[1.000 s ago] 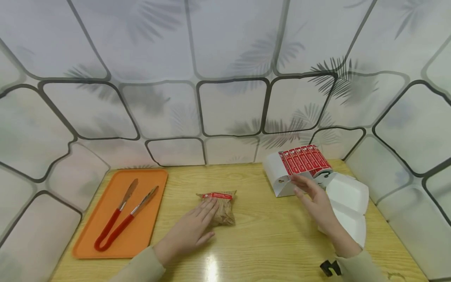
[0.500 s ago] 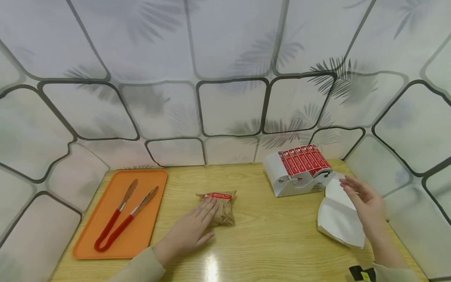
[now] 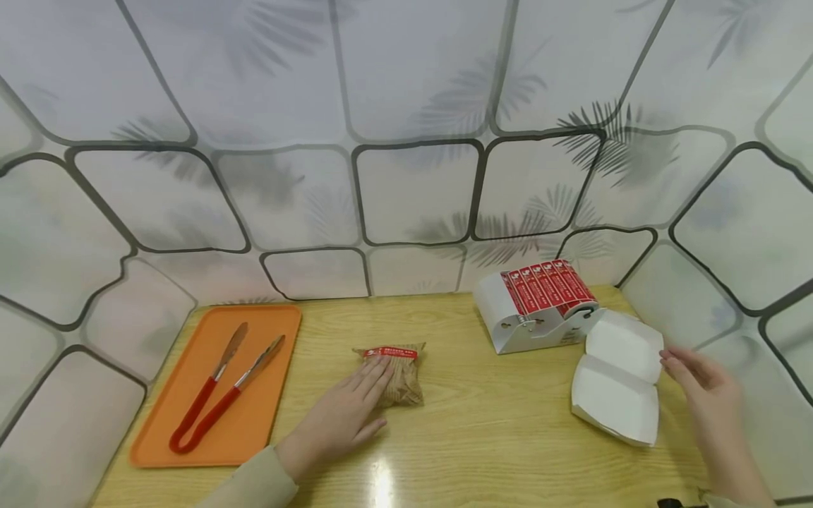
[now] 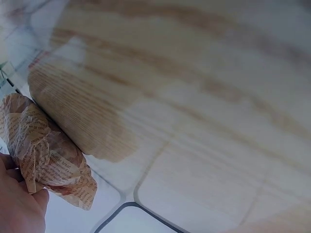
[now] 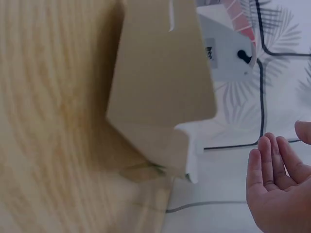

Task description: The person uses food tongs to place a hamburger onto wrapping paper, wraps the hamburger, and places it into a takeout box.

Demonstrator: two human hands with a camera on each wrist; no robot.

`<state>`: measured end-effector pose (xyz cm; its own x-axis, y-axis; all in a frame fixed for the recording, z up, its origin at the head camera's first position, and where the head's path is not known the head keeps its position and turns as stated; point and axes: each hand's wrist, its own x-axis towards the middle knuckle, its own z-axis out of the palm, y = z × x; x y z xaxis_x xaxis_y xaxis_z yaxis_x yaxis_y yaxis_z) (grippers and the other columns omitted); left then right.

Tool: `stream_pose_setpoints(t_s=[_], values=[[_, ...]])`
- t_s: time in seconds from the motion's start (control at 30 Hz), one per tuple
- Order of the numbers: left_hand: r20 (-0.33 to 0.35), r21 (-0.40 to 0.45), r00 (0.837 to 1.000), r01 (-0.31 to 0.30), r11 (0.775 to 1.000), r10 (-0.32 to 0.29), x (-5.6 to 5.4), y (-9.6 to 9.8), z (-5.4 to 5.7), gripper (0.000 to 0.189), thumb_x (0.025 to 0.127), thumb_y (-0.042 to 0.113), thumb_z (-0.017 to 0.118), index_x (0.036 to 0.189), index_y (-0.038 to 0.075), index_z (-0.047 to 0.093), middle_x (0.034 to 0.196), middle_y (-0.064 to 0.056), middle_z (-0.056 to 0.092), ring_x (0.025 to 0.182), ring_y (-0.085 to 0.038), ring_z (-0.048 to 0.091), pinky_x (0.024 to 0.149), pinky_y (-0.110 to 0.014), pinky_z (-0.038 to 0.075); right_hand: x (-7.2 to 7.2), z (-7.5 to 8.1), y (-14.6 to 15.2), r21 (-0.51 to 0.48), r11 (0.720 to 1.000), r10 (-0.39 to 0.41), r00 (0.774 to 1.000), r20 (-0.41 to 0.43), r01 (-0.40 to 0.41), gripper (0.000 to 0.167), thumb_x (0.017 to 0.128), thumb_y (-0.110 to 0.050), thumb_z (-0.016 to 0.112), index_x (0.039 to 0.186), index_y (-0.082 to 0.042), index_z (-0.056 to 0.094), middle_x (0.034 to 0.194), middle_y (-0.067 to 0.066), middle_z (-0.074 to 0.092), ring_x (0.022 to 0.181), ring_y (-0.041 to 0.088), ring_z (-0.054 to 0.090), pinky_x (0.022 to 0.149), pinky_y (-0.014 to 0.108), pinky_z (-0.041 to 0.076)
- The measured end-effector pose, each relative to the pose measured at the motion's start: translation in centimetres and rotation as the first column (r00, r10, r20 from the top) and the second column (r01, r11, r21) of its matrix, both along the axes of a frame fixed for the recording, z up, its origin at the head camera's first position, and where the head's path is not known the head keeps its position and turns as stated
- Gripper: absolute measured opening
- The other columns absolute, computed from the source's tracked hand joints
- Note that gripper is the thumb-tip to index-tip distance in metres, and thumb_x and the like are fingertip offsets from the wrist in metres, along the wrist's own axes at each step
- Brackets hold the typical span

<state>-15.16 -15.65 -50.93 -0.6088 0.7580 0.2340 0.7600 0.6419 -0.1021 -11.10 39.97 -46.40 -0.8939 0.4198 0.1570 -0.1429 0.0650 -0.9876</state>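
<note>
A crumpled brown paper-wrapped package (image 3: 404,381) with a red printed label strip lies mid-table. My left hand (image 3: 343,413) rests on its left side with the fingers straight. In the left wrist view the package (image 4: 48,150) shows printed lettering and a shiny surface, with the left hand (image 4: 22,204) against it. At the right, a white takeaway box (image 3: 616,398) lies with its lid folded back. My right hand (image 3: 708,388) is at the lid's right edge; whether the fingertips touch it I cannot tell. The right wrist view shows the right hand (image 5: 279,184) holding nothing, thumb apart from the fingers.
An orange tray (image 3: 254,423) on the left bears red-handled metal tongs (image 3: 206,416). A white dispenser (image 3: 502,324) with rows of red labels (image 3: 549,286) stands at the back right, beside the box lid. Patterned walls (image 3: 413,197) close in the back and sides of the table (image 3: 483,444).
My right hand has moved from the label dispenser rightward across the takeaway box to beyond the lid's right edge. The left hand and the package have stayed in place.
</note>
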Motion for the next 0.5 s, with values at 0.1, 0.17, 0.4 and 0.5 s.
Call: stream_pose_setpoints(t_s=[0.1, 0.17, 0.4, 0.5], values=[[-0.001, -0.003, 1.0, -0.001, 1.0, 0.001, 0.0, 0.0, 0.0, 0.08, 0.105, 0.047, 0.062, 0.162, -0.003, 0.036, 0.17, -0.021, 0.037, 0.158, -0.035, 0.039, 0.128, -0.044, 0.039, 0.1, -0.7, 0.7, -0.013, 1.0, -0.021, 0.999, 0.029, 0.021, 0.032, 0.104, -0.001, 0.063, 0.102, -0.028, 0.079, 0.093, -0.024, 0.08, 0.085, -0.011, 0.072, 0.076, 0.001, 0.055], [0.003, -0.005, 1.0, -0.004, 1.0, 0.004, 0.0, 0.0, -0.1, 0.08, 0.105, 0.047, 0.062, 0.163, -0.003, 0.036, 0.17, -0.021, 0.037, 0.158, -0.036, 0.039, 0.128, -0.044, 0.039, 0.3, -1.2, 1.1, 0.009, 0.999, -0.036, 0.996, 0.08, 0.035, 0.031, 0.104, -0.004, 0.065, 0.1, -0.031, 0.079, 0.091, -0.027, 0.078, 0.083, -0.012, 0.071, 0.074, 0.0, 0.054], [0.021, -0.001, 1.0, -0.01, 1.0, 0.01, 0.1, -0.1, -0.1, 0.081, 0.105, 0.047, 0.061, 0.164, -0.002, 0.034, 0.171, -0.02, 0.035, 0.159, -0.035, 0.037, 0.129, -0.044, 0.036, 0.6, -2.1, 2.3, 0.183, 0.98, -0.139, 0.93, 0.341, 0.08, 0.019, 0.104, -0.025, 0.07, 0.1, -0.042, 0.075, 0.086, -0.041, 0.066, 0.078, -0.019, 0.062, 0.068, -0.002, 0.048], [0.028, -0.002, 1.0, -0.014, 1.0, 0.014, 0.1, 0.0, -0.1, 0.081, 0.106, 0.047, 0.061, 0.164, -0.002, 0.034, 0.172, -0.02, 0.035, 0.159, -0.035, 0.036, 0.129, -0.044, 0.037, 0.8, -2.6, 2.5, 0.186, 0.979, -0.153, 0.913, 0.378, 0.088, 0.02, 0.104, -0.025, 0.069, 0.099, -0.043, 0.074, 0.084, -0.042, 0.065, 0.077, -0.019, 0.061, 0.067, 0.0, 0.05]])
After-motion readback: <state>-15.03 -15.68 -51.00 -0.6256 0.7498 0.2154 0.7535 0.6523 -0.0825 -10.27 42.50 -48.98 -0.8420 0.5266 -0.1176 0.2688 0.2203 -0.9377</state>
